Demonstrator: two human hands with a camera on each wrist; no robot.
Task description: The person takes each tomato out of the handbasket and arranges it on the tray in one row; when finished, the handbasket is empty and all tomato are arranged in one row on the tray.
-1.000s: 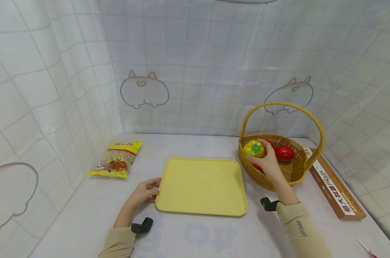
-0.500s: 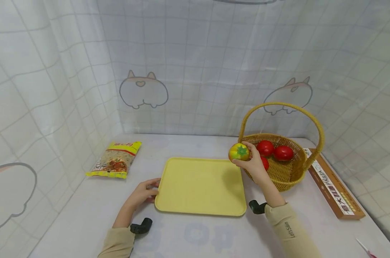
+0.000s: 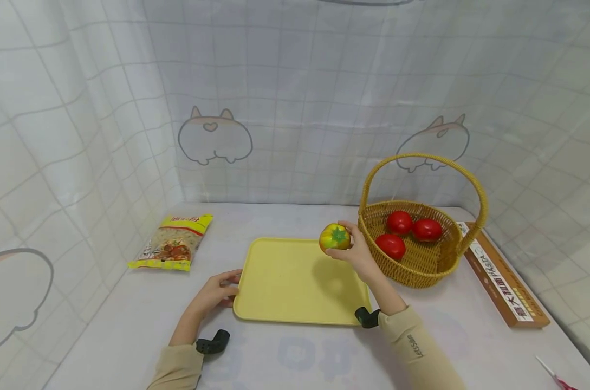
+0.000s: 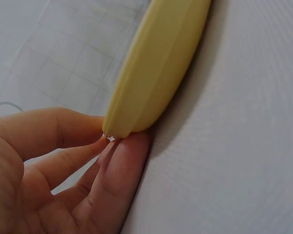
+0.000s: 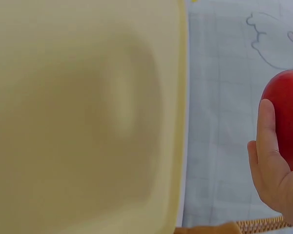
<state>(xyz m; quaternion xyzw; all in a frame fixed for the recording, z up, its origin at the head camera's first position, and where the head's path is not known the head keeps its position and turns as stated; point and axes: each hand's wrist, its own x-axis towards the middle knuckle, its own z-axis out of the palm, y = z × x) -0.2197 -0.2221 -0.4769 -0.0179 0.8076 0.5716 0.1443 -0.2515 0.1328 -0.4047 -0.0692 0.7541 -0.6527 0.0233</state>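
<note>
Fruit [image 3: 331, 236], yellow with a green star-shaped cap, sits clamped between your right hand's [image 3: 358, 254] thumb and fingers; you hold it raised over the right part of the yellow tray [image 3: 285, 281], apart from it, with a shadow on the tray below; the right wrist view shows you its red side. Your left hand [image 3: 215, 292] pinches the tray's left edge, digits on either side of the rim; the tray lies on the table [image 3: 270, 352]. Just right of the tray stands your wicker basket [image 3: 412, 277], holding three red fruits [image 3: 391, 246]; beside it lies a long pasta box [image 3: 504, 279]; a food packet [image 3: 173, 244] lies at far left.
</note>
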